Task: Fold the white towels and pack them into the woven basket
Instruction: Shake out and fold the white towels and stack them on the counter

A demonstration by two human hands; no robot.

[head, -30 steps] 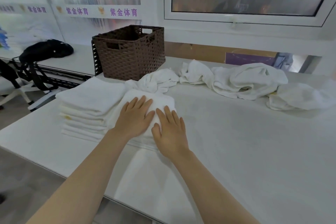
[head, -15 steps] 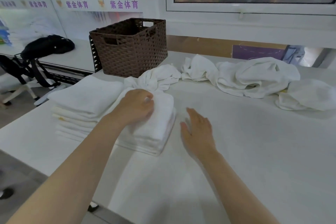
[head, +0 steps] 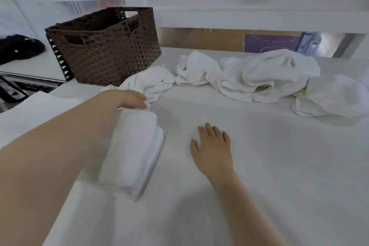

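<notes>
— On the tabletop [head: 259, 166], where do the hands sit?
— Right hand [head: 212, 147] lies flat, fingers straight, holding nothing. Left hand [head: 131, 99] has its grip curled, pinching a crumpled towel [head: 151, 84].
— And the folded towel [head: 132, 152]?
— Just below the left hand's grip, under the forearm, well left of the right hand.
— Basket [head: 107, 46]?
— Beyond the left grip, upright. More loose towels [head: 259, 75] lie heaped beyond the right hand.
</notes>
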